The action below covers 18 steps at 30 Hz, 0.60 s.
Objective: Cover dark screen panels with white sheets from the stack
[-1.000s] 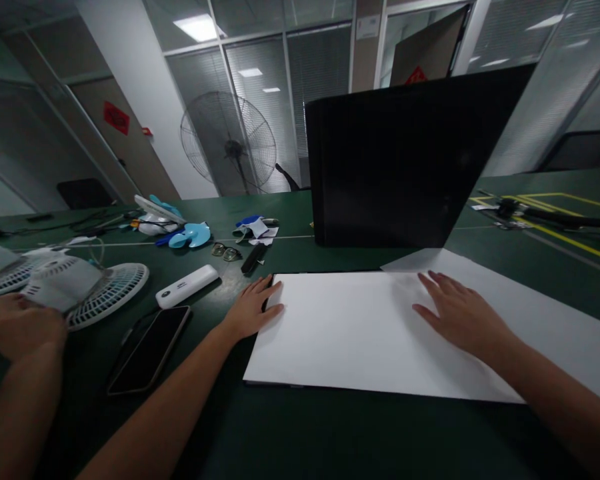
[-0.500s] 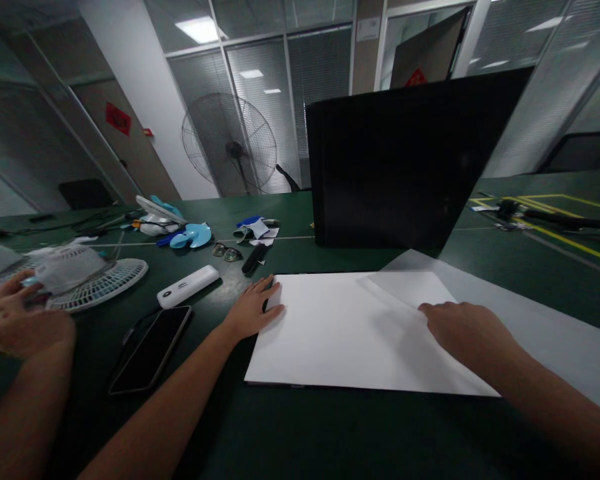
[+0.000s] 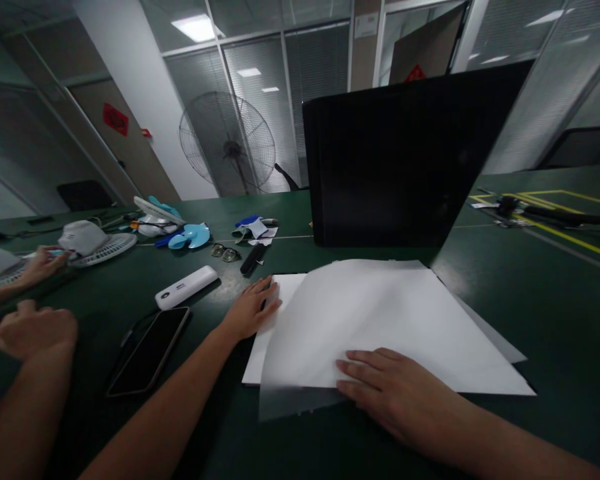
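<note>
My left hand (image 3: 250, 309) lies flat and open on the left edge of a white sheet (image 3: 273, 333) on the dark green table (image 3: 530, 293). My right hand (image 3: 395, 390) rests with fingers stretched out on the near edge of a thin translucent sheet (image 3: 370, 313), which lies skewed over the white sheet and overhangs it toward me. A tall black board (image 3: 405, 153) stands upright just behind the sheets.
A black phone (image 3: 150, 350), a white power bank (image 3: 186, 287), glasses (image 3: 226, 252) and blue fan blades (image 3: 190, 235) lie to the left. Another person's hands (image 3: 35, 330) work at a white fan grille (image 3: 97, 243) at the far left. A pedestal fan (image 3: 227, 143) stands behind.
My right hand has pulled the thin sheet from the right across and toward me, over the white sheet. The other person's fan grille has moved away to the left. My left hand has stayed put.
</note>
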Tool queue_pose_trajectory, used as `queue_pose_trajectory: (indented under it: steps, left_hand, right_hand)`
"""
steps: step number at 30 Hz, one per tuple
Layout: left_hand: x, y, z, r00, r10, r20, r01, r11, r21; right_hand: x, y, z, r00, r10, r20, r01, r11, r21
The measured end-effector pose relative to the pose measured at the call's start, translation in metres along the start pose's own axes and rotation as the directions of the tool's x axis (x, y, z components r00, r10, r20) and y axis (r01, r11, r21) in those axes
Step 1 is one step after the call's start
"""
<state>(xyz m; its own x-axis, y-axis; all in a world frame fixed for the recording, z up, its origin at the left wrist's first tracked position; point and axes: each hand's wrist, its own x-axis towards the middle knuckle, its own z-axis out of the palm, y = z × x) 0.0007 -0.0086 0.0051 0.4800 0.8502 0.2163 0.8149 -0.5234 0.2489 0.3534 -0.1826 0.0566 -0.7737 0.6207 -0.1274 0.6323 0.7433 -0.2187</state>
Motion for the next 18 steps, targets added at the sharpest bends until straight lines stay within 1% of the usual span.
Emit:
queue_pose_trajectory:
  steps: [2,4,6,9,13,15,18]
  left_hand:
    - [0.000,-0.002,0.001,1.000,0.007,0.023,-0.007,1.000,-0.005]
    - [0.000,-0.004,0.001,1.000,0.009,0.029,-0.009,1.000,-0.012]
    - [0.000,-0.004,0.002,1.000,0.007,0.022,-0.007,1.000,-0.015]
    - [-0.001,-0.004,0.003,1.000,0.009,0.012,-0.009,1.000,-0.018]
    - [-0.002,-0.007,0.004,1.000,0.022,0.004,-0.022,0.999,-0.034]
    - [-0.002,-0.008,0.005,1.000,0.024,0.002,-0.024,0.999,-0.047]
    - [-0.003,-0.009,0.003,1.000,0.023,0.019,-0.022,0.998,-0.062]
  right_hand:
    - [0.001,-0.003,-0.006,1.000,0.005,0.016,-0.007,0.996,0.084]
    - [0.002,-0.004,-0.011,0.998,0.057,0.035,-0.063,0.982,0.175]
    - [0.003,-0.002,-0.013,0.992,0.118,0.037,-0.124,0.964,0.234]
    - [0.003,0.004,-0.008,0.979,0.205,-0.008,-0.197,0.951,0.237]
    - [0.004,0.013,0.004,0.943,0.323,-0.081,-0.297,0.927,0.231]
    - [0.004,0.017,0.007,0.941,0.328,-0.081,-0.301,0.922,0.243]
    - [0.005,0.019,0.007,0.945,0.324,-0.033,-0.307,0.920,0.243]
